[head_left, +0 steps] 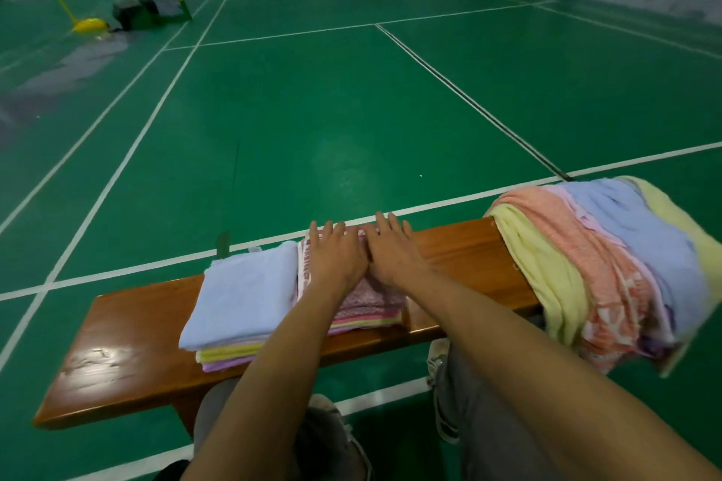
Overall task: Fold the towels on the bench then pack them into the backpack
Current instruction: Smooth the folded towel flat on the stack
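Observation:
A folded pink patterned towel [369,299] tops a small stack in the middle of the wooden bench [129,332]. My left hand [336,256] and my right hand [390,250] lie flat on it side by side, fingers straight, pressing it down. To the left stands a second stack with a folded light-blue towel [242,293] on top and yellow and purple ones beneath. A heap of unfolded towels [609,266], yellow, orange, blue and pink, drapes over the bench's right end. No backpack can be identified with certainty.
The bench stands on a green sports court with white lines. My knees and shoes [441,383] are under the bench's near edge. Far off at the left are a dark bag [131,12], a chair and a yellow post base.

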